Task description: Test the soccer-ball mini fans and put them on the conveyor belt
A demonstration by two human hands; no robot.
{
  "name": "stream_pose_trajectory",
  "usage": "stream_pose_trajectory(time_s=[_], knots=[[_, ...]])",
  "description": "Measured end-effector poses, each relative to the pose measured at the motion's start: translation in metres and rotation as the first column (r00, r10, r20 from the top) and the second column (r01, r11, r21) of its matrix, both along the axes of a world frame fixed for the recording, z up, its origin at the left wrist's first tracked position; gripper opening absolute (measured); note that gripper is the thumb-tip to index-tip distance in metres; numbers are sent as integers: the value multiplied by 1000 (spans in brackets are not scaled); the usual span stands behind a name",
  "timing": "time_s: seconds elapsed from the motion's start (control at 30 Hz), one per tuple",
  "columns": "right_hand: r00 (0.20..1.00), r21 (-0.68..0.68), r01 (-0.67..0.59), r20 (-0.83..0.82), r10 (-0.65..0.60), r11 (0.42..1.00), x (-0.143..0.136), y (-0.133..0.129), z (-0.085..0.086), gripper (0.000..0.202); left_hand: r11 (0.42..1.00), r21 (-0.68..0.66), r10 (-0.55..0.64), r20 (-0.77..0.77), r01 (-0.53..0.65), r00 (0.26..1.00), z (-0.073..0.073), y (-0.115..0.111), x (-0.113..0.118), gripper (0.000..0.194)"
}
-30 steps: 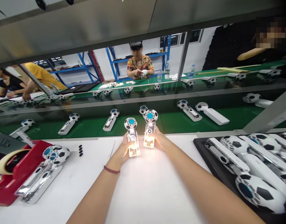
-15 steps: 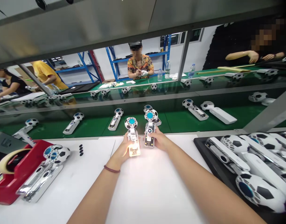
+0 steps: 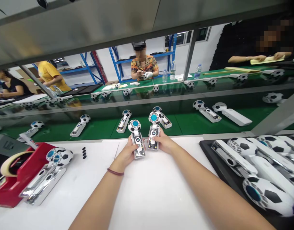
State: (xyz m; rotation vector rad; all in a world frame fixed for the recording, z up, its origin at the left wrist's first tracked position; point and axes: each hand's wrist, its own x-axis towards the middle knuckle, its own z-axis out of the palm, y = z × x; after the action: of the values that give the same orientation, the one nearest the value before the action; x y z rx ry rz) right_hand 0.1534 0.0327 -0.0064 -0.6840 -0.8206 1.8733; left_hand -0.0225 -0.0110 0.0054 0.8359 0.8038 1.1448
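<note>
My left hand point(image 3: 129, 152) is wrapped round a handheld fan point(image 3: 138, 149) with a clear body and a soccer-ball head, its thumb lying on the front by the round display. My right hand point(image 3: 164, 142) grips a second fan point(image 3: 153, 140) of the same kind, thumb also on its front. Both fans stand side by side, heads up, above the far edge of the white worktop point(image 3: 161, 191). Each head has a blue centre ringed by grey slots. The fingers behind the bodies are mostly hidden.
A red tape dispenser point(image 3: 13, 188) and two overlapping fans point(image 3: 44, 183) are at left, near several black dots point(image 3: 84, 152). A black tray point(image 3: 216, 163) of fans is at right. Beyond, fans lie on a green conveyor point(image 3: 101, 127). Several co-workers point(image 3: 144, 65) sit opposite.
The bright light on the left-hand fan has gone out, and its round display now shows. Fans on the near belt have shifted right; those on the far strip have shifted slightly left.
</note>
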Motion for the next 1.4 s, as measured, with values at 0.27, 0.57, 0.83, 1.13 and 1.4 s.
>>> stream_pose_trajectory(time_s=[0.27, 0.57, 0.83, 1.13, 1.4], knots=[[993, 72, 49, 102, -56, 996, -3, -1, 0, 87, 999, -33, -18, -12, 17, 1000, -6, 1, -3, 76], [990, 101, 27, 138, -41, 995, -2, 0, -3, 87, 999, -44, -16, -9, 16, 1000, 0, -1, 0, 78], [979, 159, 41, 190, -72, 986, -1, 6, -14, 85, 999, -35, -22, 3, 22, 1000, -5, 1, -2, 71], [941, 267, 25, 318, -112, 963, 3, 11, -19, 84, 1000, -6, -15, -20, 15, 1000, -4, 0, -1, 68], [976, 215, 16, 207, -62, 976, -1, 3, 0, 81, 993, 74, 94, -15, -93, 995, 3, -2, 1, 68]])
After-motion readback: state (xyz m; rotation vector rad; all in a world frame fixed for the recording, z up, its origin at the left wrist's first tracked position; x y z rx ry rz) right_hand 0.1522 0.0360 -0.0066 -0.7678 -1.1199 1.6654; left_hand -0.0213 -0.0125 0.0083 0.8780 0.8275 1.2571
